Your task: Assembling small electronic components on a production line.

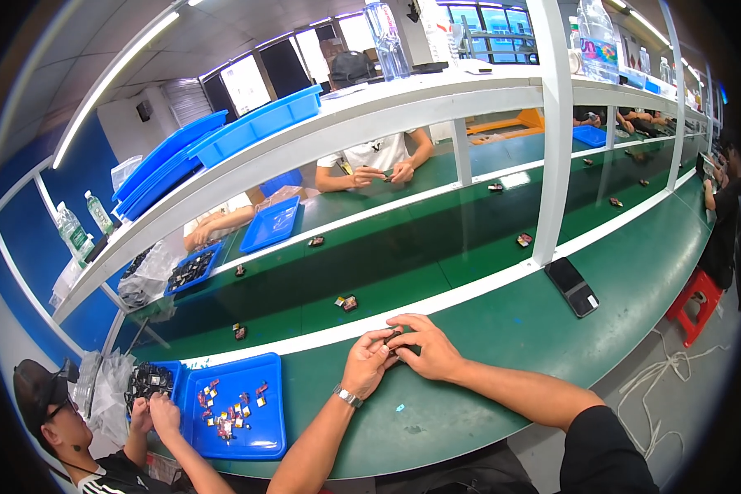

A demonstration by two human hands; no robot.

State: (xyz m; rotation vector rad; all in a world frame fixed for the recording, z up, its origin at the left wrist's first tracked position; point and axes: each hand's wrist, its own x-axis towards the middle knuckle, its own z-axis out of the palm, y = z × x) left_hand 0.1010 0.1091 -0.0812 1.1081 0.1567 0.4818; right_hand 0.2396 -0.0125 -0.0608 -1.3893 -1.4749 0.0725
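My left hand (366, 362) and my right hand (428, 350) meet above the green bench (469, 403). Both are closed, their fingertips around a small dark part (392, 339) that the fingers mostly cover. A metal-banded watch (347, 396) is on my left wrist. To the left lies a blue tray (263, 436) with several small red, yellow and white pieces (226, 424) scattered in it. A tiny light-blue scrap (400, 407) rests on the bench below my hands.
Past a white rail (321, 337) runs a green conveyor belt (436, 276) carrying small assemblies (350, 304). A black phone (572, 286) lies at right, near a white post (552, 165). At left, a co-worker's hands (152, 412) are by a tray of black parts (150, 380). A shelf crosses overhead.
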